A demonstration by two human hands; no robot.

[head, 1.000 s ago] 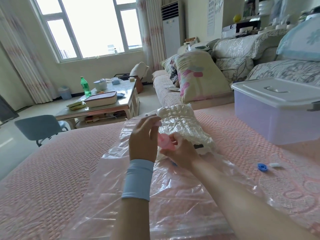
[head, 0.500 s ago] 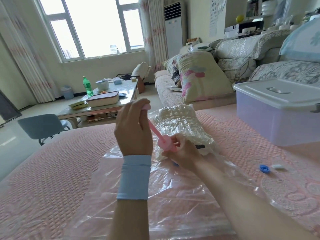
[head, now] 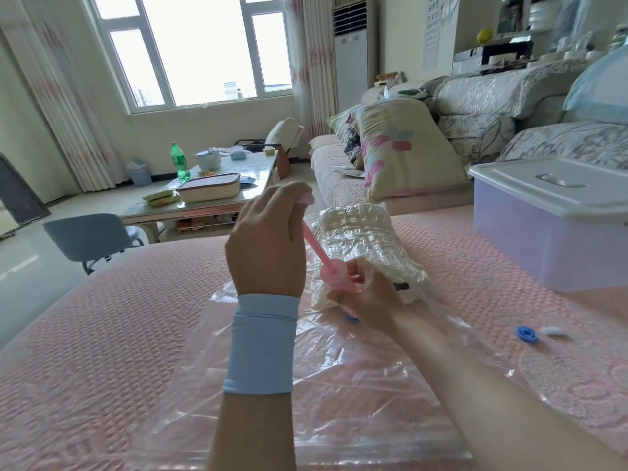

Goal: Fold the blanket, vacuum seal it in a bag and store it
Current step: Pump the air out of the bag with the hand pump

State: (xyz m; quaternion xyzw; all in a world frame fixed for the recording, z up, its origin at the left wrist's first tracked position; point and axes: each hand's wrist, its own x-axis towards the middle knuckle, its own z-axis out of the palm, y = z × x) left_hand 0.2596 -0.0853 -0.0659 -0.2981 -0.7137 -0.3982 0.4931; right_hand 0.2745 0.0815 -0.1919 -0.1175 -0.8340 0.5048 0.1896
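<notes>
A clear vacuum bag (head: 339, 385) lies flat on the pink bed cover. Its far end holds the cream blanket (head: 360, 239), shrunk tight and wrinkled inside the plastic. A pink hand pump (head: 334, 277) stands on the bag in front of the blanket. My right hand (head: 367, 294) grips the pump's barrel at its base. My left hand (head: 268, 246), with a light blue wristband, grips the pump's handle, and the pink rod shows drawn out between handle and barrel. The bag's valve is hidden under my right hand.
A lidded translucent storage box (head: 550, 226) stands on the bed at the right. A blue cap (head: 527, 334) and a small white piece (head: 554, 331) lie on the cover near it. A sofa with a floral pillow (head: 401, 147), a coffee table (head: 210, 195) and a blue chair (head: 88, 237) stand beyond the bed.
My left hand has pulled the pump handle up and away from the barrel, drawing the pink rod out. My right hand has stayed on the barrel.
</notes>
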